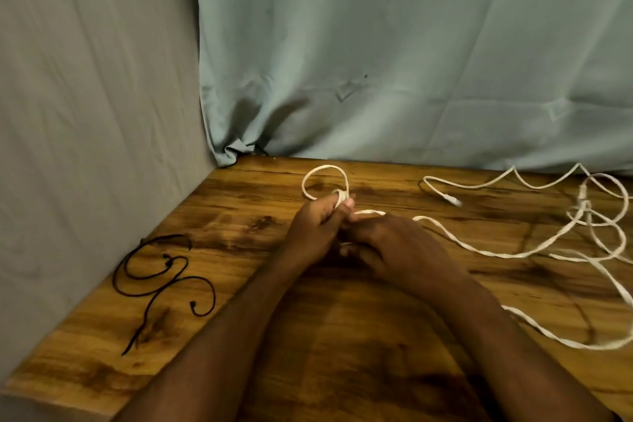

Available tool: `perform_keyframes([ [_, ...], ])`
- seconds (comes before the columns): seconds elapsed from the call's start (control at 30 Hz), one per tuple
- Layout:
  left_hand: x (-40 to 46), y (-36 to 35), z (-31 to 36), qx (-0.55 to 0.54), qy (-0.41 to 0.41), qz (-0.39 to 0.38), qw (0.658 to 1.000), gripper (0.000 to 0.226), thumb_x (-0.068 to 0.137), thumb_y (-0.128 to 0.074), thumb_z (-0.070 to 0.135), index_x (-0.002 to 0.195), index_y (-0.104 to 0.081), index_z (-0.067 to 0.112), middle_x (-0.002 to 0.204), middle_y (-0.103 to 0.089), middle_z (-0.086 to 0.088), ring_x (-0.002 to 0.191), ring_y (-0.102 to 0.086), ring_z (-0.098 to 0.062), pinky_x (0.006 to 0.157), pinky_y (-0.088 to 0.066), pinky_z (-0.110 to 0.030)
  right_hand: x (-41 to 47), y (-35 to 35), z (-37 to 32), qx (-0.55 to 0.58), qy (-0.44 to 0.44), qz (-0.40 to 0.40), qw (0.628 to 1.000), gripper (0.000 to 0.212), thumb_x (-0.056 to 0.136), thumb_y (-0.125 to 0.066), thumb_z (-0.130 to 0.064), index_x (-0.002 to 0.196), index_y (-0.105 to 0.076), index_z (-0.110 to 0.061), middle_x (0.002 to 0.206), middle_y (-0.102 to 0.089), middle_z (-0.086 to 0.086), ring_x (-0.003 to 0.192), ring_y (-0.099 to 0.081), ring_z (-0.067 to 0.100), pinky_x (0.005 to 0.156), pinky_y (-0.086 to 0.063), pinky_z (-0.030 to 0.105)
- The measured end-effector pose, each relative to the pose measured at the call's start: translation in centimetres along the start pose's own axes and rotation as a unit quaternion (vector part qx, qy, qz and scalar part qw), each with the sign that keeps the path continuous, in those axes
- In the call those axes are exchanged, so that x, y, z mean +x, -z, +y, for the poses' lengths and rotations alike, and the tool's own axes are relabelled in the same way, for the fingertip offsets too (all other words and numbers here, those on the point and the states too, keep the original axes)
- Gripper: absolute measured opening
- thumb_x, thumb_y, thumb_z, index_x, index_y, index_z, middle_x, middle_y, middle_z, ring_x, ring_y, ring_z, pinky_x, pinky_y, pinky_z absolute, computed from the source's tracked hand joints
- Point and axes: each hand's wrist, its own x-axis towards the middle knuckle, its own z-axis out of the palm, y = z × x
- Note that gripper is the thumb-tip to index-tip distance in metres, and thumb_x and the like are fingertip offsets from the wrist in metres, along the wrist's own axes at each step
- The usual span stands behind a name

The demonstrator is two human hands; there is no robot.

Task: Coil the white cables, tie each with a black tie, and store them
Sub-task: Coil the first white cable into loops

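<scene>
Cable in hand (325, 181): white, flat; first small loop standing just beyond the knuckles, above the wooden table (239, 284), near the far edge.
Left hand (315, 226): fingers curled, thumb and forefinger pinching the loop's crossing point at the fingertips.
Right hand (387, 243): just beside the left, fingers curled under; cable passing beneath or through it, exact grip hidden from view.
Free run: trailing right from the right hand across the table into a loose tangle (589, 233) with a second white cable.
Step in hand, judged: starting the coil.
Doing it well: keep loops equal in size, stack each at the same pinch, feed slack with the right hand, shake out twists before each turn.
Risk: tangle at right snagging as the slack draws in.
Black ties (164, 277): lying loose at left, well apart from both hands, untouched.
</scene>
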Motion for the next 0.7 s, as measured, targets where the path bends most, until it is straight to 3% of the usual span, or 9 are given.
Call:
perform_keyframes([
  [0.07,-0.4,0.0,0.4,-0.004,0.002,-0.044,0.999,0.033,0.107,-0.045,0.029,0.090,-0.068,0.010,0.059,-0.064,0.008,0.060,-0.062,-0.007,0.065,-0.049,-0.026,0.0,0.1,0.4,0.012,0.010,0.052,0.999,0.021,0.096,-0.067,-0.041,0.111,-0.074,-0.028,0.105,-0.075,-0.006,0.092,-0.066,0.014,0.082,-0.045,0.031],
  [0.13,-0.7,-0.1,1.5,-0.083,0.019,-0.088,0.993,0.035,0.108,-0.041,0.020,0.082,-0.064,0.011,0.052,-0.056,0.006,0.051,-0.058,-0.010,0.055,-0.048,-0.022,0.0,0.1,1.1,0.026,0.017,0.122,0.992,0.022,0.088,-0.073,-0.043,0.097,-0.070,-0.024,0.092,-0.069,-0.009,0.082,-0.061,0.012,0.074,-0.045,0.032],
  [0.23,-0.9,-0.3,2.8,-0.197,0.040,-0.114,0.973,0.036,0.107,-0.040,0.016,0.080,-0.064,0.014,0.053,-0.046,0.002,0.049,-0.048,-0.015,0.047,-0.047,-0.024,0.3,0.0,2.0,0.088,0.016,0.189,0.978,0.025,0.085,-0.080,-0.027,0.101,-0.063,-0.020,0.094,-0.062,-0.009,0.083,-0.057,0.009,0.069,-0.049,0.033],
  [0.33,-0.8,-0.1,2.7,-0.232,0.067,-0.120,0.963,0.039,0.105,-0.042,0.022,0.073,-0.062,0.018,0.051,-0.040,0.003,0.045,-0.039,-0.015,0.043,-0.039,-0.023,0.6,-0.1,2.6,0.160,0.003,0.228,0.960,0.022,0.089,-0.080,-0.018,0.108,-0.068,-0.017,0.104,-0.065,-0.006,0.095,-0.062,0.008,0.077,-0.049,0.023],
  [0.4,-0.6,0.2,2.5,-0.255,0.078,-0.140,0.954,0.037,0.102,-0.046,0.033,0.073,-0.059,0.015,0.049,-0.034,0.003,0.038,-0.037,-0.015,0.041,-0.031,-0.022,0.7,-0.2,2.8,0.206,-0.042,0.232,0.950,0.018,0.092,-0.075,-0.027,0.108,-0.071,-0.020,0.106,-0.068,-0.008,0.101,-0.063,0.006,0.081,-0.048,0.021],
  [0.5,-0.8,0.1,2.4,-0.279,0.090,-0.144,0.945,0.045,0.099,-0.045,0.049,0.069,-0.054,0.018,0.043,-0.031,0.005,0.031,-0.029,-0.010,0.041,-0.022,-0.021,0.7,-0.4,2.6,0.319,-0.087,0.172,0.928,0.012,0.099,-0.066,-0.035,0.101,-0.075,-0.028,0.096,-0.077,-0.011,0.095,-0.070,0.007,0.080,-0.056,0.030],
  [0.6,-1.2,-0.7,2.8,-0.289,0.066,-0.100,0.950,0.039,0.099,-0.048,0.040,0.068,-0.051,0.016,0.040,-0.042,0.008,0.030,-0.027,-0.005,0.046,-0.015,-0.027,0.8,-0.3,2.3,0.410,-0.082,0.168,0.893,0.014,0.099,-0.063,-0.019,0.100,-0.076,-0.022,0.091,-0.079,-0.005,0.087,-0.074,0.010,0.078,-0.059,0.025],
  [0.7,-0.7,-1.0,3.1,-0.299,0.074,-0.032,0.951,0.046,0.103,-0.047,0.025,0.059,-0.058,0.017,0.038,-0.046,0.008,0.029,-0.030,-0.003,0.038,-0.025,-0.016,1.0,-0.4,2.0,0.463,-0.087,0.169,0.866,0.018,0.097,-0.064,-0.007,0.110,-0.074,-0.014,0.096,-0.079,-0.005,0.092,-0.073,0.007,0.082,-0.057,0.019],
])
